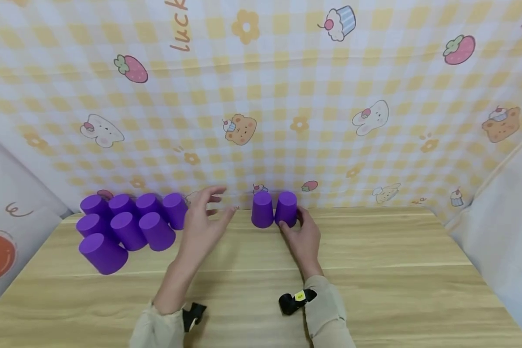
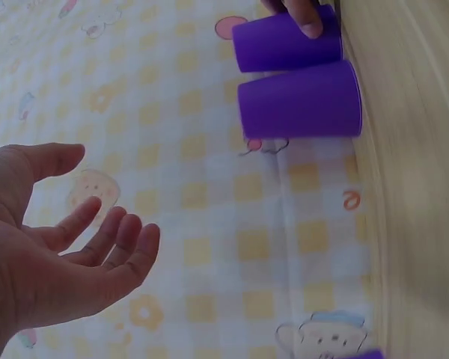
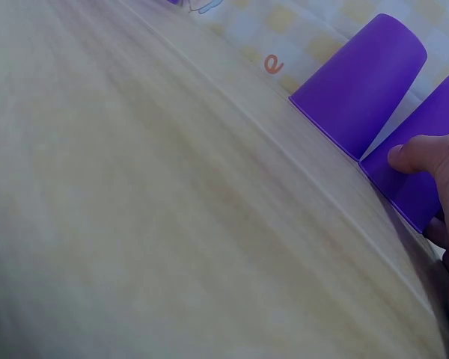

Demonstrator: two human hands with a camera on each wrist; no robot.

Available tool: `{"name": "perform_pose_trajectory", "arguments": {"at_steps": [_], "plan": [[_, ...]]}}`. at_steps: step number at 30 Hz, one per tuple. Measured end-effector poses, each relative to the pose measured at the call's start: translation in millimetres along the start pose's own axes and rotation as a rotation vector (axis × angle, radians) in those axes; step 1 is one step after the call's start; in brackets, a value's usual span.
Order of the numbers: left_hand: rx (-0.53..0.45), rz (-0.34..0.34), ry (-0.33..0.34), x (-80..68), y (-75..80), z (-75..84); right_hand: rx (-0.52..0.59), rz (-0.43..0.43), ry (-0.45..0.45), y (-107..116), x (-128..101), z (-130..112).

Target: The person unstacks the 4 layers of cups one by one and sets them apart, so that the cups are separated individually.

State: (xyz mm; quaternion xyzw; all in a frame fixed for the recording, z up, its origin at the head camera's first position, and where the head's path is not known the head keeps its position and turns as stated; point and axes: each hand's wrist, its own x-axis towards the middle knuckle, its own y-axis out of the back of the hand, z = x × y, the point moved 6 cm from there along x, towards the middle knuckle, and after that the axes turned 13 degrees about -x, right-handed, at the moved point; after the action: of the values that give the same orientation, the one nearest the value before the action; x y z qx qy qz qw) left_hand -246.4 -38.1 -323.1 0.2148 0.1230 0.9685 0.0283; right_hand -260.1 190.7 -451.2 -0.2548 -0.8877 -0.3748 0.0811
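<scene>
Two purple cups stand upside down side by side at the back of the table. My right hand (image 1: 303,237) grips the right cup (image 1: 286,209) low on its sides, thumb in front and fingers round the far right side. Its neighbour, the left cup (image 1: 263,210), stands close beside it, their bases meeting in the right wrist view. My left hand (image 1: 203,222) is held in the air left of the pair, fingers loosely bent and thumb apart, with nothing in it. In the left wrist view the left hand (image 2: 75,247) shows its palm and bent fingers.
Several more purple cups (image 1: 128,231) stand upside down in rows at the table's left, close by the left hand. A checked cloth (image 1: 269,87) hangs right behind the wooden table (image 1: 387,270). Black straps with cameras (image 1: 292,303) sit on both wrists.
</scene>
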Motion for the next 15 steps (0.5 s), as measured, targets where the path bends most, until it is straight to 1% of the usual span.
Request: {"name": "perform_pose_trajectory", "arguments": {"at_steps": [4,6,9,11,13,15], "plan": [[0.007,-0.109,0.092,12.9,-29.7,-17.9,-0.003,0.006,0.002,-1.4,0.4,0.1],[0.012,-0.143,0.135,17.8,-42.2,-28.8,-0.002,0.003,0.005,-2.7,0.7,0.0],[-0.019,-0.163,0.159,25.4,-56.6,-41.8,-0.005,0.004,0.013,-3.7,1.5,0.0],[-0.045,-0.166,0.156,29.7,-64.0,-47.3,-0.006,0.01,0.015,-3.4,2.1,0.4],[-0.062,-0.167,0.161,32.6,-69.7,-51.6,-0.013,0.017,0.017,-2.6,2.5,0.9],[-0.066,-0.172,0.179,33.9,-74.0,-55.8,-0.012,0.018,0.015,-1.9,2.6,1.3]]}}
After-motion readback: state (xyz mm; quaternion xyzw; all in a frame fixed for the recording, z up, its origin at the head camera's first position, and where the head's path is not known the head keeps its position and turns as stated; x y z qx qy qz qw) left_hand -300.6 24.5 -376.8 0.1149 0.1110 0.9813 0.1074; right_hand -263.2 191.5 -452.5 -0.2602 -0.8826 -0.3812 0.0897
